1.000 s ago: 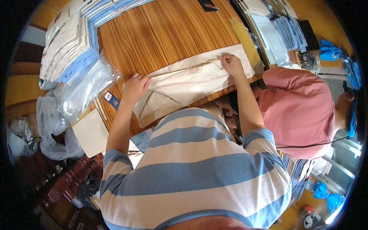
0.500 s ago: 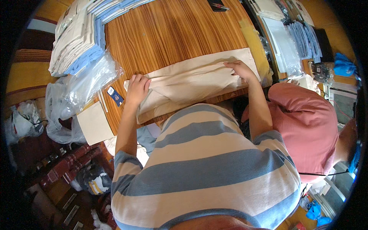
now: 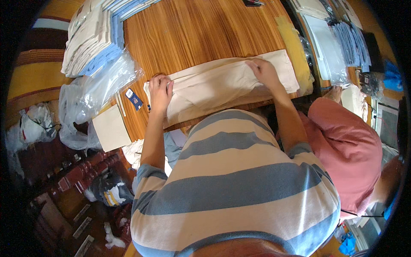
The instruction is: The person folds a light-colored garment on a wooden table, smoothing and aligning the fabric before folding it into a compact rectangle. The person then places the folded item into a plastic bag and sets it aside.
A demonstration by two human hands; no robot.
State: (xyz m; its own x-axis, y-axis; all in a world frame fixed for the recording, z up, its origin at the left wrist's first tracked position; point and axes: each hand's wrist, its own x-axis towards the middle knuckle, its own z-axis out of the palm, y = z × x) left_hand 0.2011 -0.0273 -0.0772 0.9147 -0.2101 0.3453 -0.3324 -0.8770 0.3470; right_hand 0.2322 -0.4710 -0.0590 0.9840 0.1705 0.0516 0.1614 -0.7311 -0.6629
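Note:
A long cream cloth garment (image 3: 214,88) lies folded in a wide strip along the near edge of the wooden table, with creases along its upper layer. My left hand (image 3: 161,91) is at its left end, fingers curled over the cloth and thumb on the inner side. Toward the right end, my right hand (image 3: 265,73) pinches the far edge of the top fold; its fingertips are partly hidden. A dark blue tag (image 3: 134,99) lies on the table just left of my left hand, beside a cream card (image 3: 111,128).
Stacks of folded cream and blue garments (image 3: 92,40) stand at the far left, with clear plastic bags (image 3: 100,85) below them. Packed blue garments (image 3: 351,45) lie at the right. A person in a pink top (image 3: 346,145) is close on my right.
My right hand has moved slightly left and farther along the top fold, pulling it flatter toward the far edge. My left hand stays at the left end. The whole view has shifted a little.

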